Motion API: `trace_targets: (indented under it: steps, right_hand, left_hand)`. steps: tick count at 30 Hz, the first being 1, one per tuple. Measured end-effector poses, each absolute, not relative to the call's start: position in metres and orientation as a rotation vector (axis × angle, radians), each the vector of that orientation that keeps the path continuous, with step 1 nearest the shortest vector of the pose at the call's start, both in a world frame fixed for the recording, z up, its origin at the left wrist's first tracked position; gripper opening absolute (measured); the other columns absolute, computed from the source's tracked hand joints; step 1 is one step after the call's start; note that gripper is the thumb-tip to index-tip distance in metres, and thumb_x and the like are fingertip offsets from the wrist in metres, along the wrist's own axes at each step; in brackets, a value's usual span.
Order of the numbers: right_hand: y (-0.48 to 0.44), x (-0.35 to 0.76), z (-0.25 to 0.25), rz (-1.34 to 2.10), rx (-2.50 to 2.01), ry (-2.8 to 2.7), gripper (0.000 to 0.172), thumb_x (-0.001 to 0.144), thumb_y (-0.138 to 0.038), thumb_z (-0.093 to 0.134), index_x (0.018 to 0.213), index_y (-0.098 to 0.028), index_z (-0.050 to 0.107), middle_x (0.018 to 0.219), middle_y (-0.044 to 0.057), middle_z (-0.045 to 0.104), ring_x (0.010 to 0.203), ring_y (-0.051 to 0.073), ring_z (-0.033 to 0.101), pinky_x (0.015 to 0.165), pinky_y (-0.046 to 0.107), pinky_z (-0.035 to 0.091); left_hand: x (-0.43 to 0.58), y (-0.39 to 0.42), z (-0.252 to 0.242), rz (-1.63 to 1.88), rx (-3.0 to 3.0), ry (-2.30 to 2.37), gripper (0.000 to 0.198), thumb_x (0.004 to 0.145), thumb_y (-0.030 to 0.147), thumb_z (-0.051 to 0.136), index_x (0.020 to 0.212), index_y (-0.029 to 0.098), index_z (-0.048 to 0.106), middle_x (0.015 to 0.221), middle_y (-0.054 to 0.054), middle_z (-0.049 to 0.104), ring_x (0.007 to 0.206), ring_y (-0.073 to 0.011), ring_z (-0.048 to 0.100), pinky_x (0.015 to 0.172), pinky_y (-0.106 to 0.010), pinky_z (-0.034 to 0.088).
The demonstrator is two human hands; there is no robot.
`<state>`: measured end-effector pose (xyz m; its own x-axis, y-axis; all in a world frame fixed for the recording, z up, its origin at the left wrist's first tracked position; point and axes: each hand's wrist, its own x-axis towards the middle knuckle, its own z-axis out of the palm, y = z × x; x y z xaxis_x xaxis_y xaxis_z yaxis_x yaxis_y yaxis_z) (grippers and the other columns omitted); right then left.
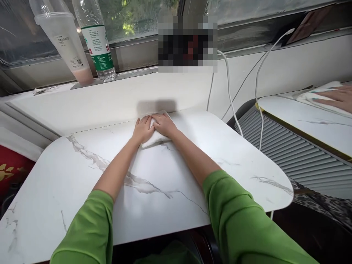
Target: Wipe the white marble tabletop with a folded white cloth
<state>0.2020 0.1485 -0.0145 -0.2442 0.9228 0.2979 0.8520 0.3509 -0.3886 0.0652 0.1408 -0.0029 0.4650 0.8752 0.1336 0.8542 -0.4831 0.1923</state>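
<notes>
**Two hands on a white cloth, and half of it I can't see**

So the white cloth [156, 138] sits right under both hands, near the far edge of the marbled surface [68, 198]. The left fingers [147, 120] and the right fingers [161, 116] lie stretched out flat on top of it, side by side. They cover most of it, so no clue how it's folded.

Just past the fingers is a white wall [110, 104] with a greyish patch on it, too vague to make out. Beyond that and a bit right, a pixelated block [187, 44] hides whatever's there.

Farther off, left of the fingers, a plastic cup [62, 40] with pinkish stuff in the bottom stands beside a bottle [97, 47] with a green and white label. Both tops are cut off, small print's unreadable. Behind them: a window [134, 22], kinda murky, some greenery.

Right of the fingers, white cables [256, 84] hang down past the surface. Well apart, at the right edge, another person's hand [338, 97] rests on a second cloth [309, 98] on another surface [327, 119]; the frame chops it off.

Well left, there's a cropped red thing [13, 168] with gold markings.
</notes>
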Motion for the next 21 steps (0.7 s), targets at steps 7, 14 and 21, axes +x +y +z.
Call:
trace_targets:
  steps: [7, 14, 21]
  right_hand:
    - [0.098, 0.216, -0.013, 0.146, -1.520, -2.280, 0.054, 0.087, -0.017, 0.029, 0.137, -0.007, 0.048, 0.145, 0.014, 0.046, 0.136, 0.025, 0.038, 0.113, 0.048, 0.024]
    - [-0.036, 0.283, -0.024, 0.082, -1.406, -2.288, 0.051, 0.091, -0.022, 0.030, 0.140, -0.016, 0.045, 0.143, 0.011, 0.049, 0.135, 0.024, 0.040, 0.112, 0.051, 0.030]
    - [-0.101, 0.327, -0.026, 0.024, -1.517, -2.208, 0.051, 0.093, -0.024, 0.033, 0.143, -0.022, 0.039, 0.142, 0.009, 0.050, 0.134, 0.024, 0.042, 0.112, 0.054, 0.031]
  left_hand:
    - [0.078, 0.090, -0.002, 0.274, 2.590, 1.648, 0.057, 0.096, 0.031, 0.027, 0.146, 0.004, 0.029, 0.154, -0.013, 0.028, 0.143, -0.0208, 0.022, 0.119, -0.040, 0.010]
    - [0.126, -0.039, -0.004, 0.252, 2.655, 1.464, 0.060, 0.098, 0.035, 0.024, 0.146, -0.001, 0.026, 0.154, -0.017, 0.024, 0.145, -0.0256, 0.016, 0.119, -0.046, 0.012]
    - [0.164, -0.087, 0.004, 0.174, 2.719, 1.215, 0.061, 0.098, 0.033, 0.021, 0.146, -0.005, 0.023, 0.155, -0.018, 0.021, 0.145, -0.0271, 0.014, 0.120, -0.046, 0.013]
